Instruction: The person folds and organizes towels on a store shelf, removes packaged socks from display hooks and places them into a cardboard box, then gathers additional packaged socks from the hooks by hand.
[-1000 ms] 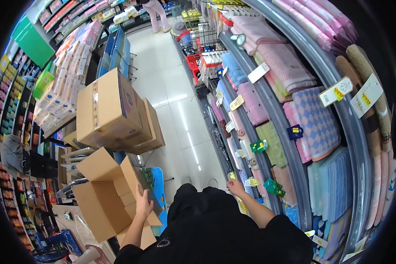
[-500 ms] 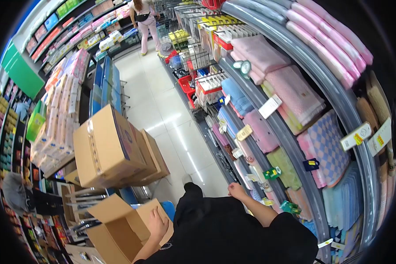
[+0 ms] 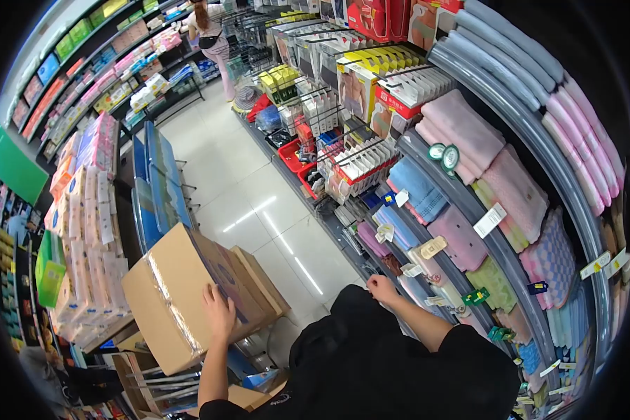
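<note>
My left hand (image 3: 219, 313) lies with its fingers stretched over the top of a large taped cardboard box (image 3: 162, 287) and grips nothing. Curled closed, my right hand (image 3: 382, 289) hangs beside the towel shelves, with nothing visible in it. Close to it are folded towels, among them a pink-purple towel (image 3: 458, 238) and a blue towel (image 3: 418, 187), with paper tags hanging at the shelf edges. A second cardboard box (image 3: 262, 280) sits behind the taped one. Part of an open carton (image 3: 248, 397) shows below my left forearm.
A tiled aisle floor (image 3: 248, 203) runs ahead between the shelves. Stacked tissue packs (image 3: 84, 238) and blue panels (image 3: 162, 182) stand on the left. Hanging packets and a red basket (image 3: 294, 157) line the right. Another person (image 3: 213, 45) stands at the far end.
I have come forward along the aisle. My left hand has moved from the open carton's flap onto the taped box. My right hand stays curled by the towels.
</note>
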Demonstrator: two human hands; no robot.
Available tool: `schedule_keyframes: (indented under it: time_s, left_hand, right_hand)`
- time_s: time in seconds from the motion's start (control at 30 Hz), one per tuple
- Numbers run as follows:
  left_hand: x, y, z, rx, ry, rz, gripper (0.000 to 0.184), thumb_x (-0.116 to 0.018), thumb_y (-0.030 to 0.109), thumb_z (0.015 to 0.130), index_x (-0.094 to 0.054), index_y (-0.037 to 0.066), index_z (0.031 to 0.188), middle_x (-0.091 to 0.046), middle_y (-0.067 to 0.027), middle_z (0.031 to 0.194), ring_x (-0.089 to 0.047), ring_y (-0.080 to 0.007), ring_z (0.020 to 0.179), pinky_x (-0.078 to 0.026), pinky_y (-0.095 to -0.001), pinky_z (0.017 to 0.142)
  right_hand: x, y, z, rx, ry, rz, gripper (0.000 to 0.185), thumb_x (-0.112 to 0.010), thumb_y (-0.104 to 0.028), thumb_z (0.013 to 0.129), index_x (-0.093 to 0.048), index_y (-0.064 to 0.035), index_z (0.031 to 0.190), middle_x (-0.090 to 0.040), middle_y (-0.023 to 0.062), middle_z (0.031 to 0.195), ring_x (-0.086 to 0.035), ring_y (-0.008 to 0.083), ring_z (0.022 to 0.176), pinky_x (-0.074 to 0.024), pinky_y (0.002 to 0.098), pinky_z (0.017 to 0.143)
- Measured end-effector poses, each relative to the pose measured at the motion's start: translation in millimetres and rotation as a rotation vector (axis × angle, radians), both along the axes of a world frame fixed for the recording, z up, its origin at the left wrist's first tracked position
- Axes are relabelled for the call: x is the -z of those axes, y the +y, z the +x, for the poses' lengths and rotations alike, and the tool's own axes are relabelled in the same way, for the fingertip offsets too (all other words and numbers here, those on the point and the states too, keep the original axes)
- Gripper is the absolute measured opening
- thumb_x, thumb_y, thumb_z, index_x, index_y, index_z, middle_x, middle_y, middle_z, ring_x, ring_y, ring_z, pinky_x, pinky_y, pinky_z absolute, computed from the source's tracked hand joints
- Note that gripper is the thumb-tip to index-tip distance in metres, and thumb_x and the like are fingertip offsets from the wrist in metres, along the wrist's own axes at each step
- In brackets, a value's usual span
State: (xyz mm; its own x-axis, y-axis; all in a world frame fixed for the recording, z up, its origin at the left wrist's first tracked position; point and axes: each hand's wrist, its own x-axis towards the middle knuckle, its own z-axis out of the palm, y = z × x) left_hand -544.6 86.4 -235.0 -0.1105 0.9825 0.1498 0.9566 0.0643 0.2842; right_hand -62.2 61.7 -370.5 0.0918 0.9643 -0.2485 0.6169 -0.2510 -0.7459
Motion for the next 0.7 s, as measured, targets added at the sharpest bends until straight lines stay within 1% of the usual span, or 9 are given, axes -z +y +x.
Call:
schedule_keyframes:
  time_s: [0.07,0.13,0.17,0.3,0.37,0.5,0.6,0.67,0.7]
  left_hand:
    - [9.6,37.9,-12.7,-0.004,-0.006,0.009,0.055,-0.066,0.014,0.079,-0.045,-0.001,0.128,-0.039,-0.0253,0.137,-0.036,-0.0422,0.127,-0.032,-0.0490,0.105]
    - [10.2,79.3,-23.2,-0.029,0.039,0.041,0.055,-0.066,0.014,0.079,-0.046,-0.001,0.127,-0.038,-0.0249,0.138,-0.035,-0.0416,0.128,-0.031,-0.0495,0.106]
    - [15.2,101.9,-32.9,-0.042,0.077,0.060,0.056,-0.067,0.016,0.078,-0.046,-0.001,0.127,-0.038,-0.0250,0.138,-0.035,-0.0416,0.129,-0.030,-0.0502,0.106]
    - [24.9,201.1,-83.8,-0.136,0.086,0.078,0.054,-0.067,0.023,0.079,-0.049,0.002,0.126,-0.041,-0.0229,0.138,-0.035,-0.0400,0.130,-0.029,-0.0496,0.106]
    - [29.4,246.8,-113.4,-0.125,0.143,0.091,0.053,-0.066,0.025,0.080,-0.050,0.003,0.126,-0.043,-0.0214,0.137,-0.036,-0.0388,0.129,-0.029,-0.0490,0.106]
    - [55.1,306.0,-168.1,-0.066,0.238,0.037,0.043,-0.059,0.030,0.085,-0.053,0.005,0.120,-0.049,-0.0161,0.131,-0.039,-0.0334,0.127,-0.028,-0.0475,0.105]
    - [43.7,330.0,-167.5,0.057,0.113,-0.168,0.032,-0.055,0.029,0.088,-0.058,0.006,0.111,-0.057,-0.0139,0.119,-0.048,-0.0307,0.118,-0.031,-0.0469,0.102]
    - [42.7,327.7,-168.3,0.031,0.033,-0.179,0.027,-0.054,0.028,0.089,-0.060,0.006,0.104,-0.062,-0.0124,0.107,-0.053,-0.0306,0.108,-0.035,-0.0448,0.096]
    - [42.6,326.4,-166.7,0.025,0.027,-0.182,0.027,-0.054,0.028,0.089,-0.060,0.006,0.104,-0.062,-0.0124,0.107,-0.053,-0.0306,0.108,-0.035,-0.0448,0.096]
  right_hand:
    - [5.4,11.1,4.7,0.042,-0.063,-0.002,0.016,-0.058,-0.018,0.084,-0.065,-0.0037,0.083,-0.066,0.0094,0.066,-0.065,0.0197,0.055,-0.0516,0.0333,0.055]
    - [10.9,22.8,11.4,0.177,-0.014,-0.197,0.017,-0.061,-0.022,0.081,-0.065,-0.0062,0.081,-0.067,0.0161,0.076,-0.067,0.0337,0.073,-0.0513,0.0419,0.066]
    - [36.3,27.7,17.9,0.166,-0.116,-0.140,0.017,-0.061,-0.023,0.081,-0.065,-0.0066,0.082,-0.067,0.0142,0.071,-0.068,0.0300,0.068,-0.0520,0.0408,0.065]
    - [41.0,51.3,14.5,0.195,-0.097,-0.237,0.017,-0.059,-0.022,0.082,-0.065,-0.0062,0.082,-0.067,0.0108,0.067,-0.067,0.0231,0.059,-0.0536,0.0380,0.062]
    - [54.2,67.5,9.8,0.268,0.129,-0.460,0.019,-0.056,-0.020,0.084,-0.065,-0.0034,0.081,-0.068,0.0088,0.068,-0.067,0.0182,0.057,-0.0545,0.0335,0.057]
    - [85.3,99.7,-5.3,0.380,0.241,-0.512,0.020,-0.054,-0.017,0.084,-0.065,-0.0006,0.079,-0.069,0.0102,0.069,-0.066,0.0161,0.055,-0.0543,0.0298,0.052]
    - [114.5,125.0,-20.7,0.341,0.175,-0.551,0.018,-0.056,-0.012,0.086,-0.064,0.0025,0.078,-0.066,0.0127,0.066,-0.065,0.0182,0.052,-0.0564,0.0307,0.050]
    - [112.2,163.1,-29.1,0.456,0.229,-0.593,0.018,-0.057,-0.013,0.085,-0.066,0.0021,0.080,-0.067,0.0123,0.067,-0.064,0.0179,0.052,-0.0558,0.0309,0.050]
    - [104.0,180.8,-35.9,0.331,0.176,-0.608,0.018,-0.057,-0.014,0.084,-0.067,0.0017,0.082,-0.067,0.0122,0.069,-0.064,0.0176,0.052,-0.0552,0.0309,0.050]
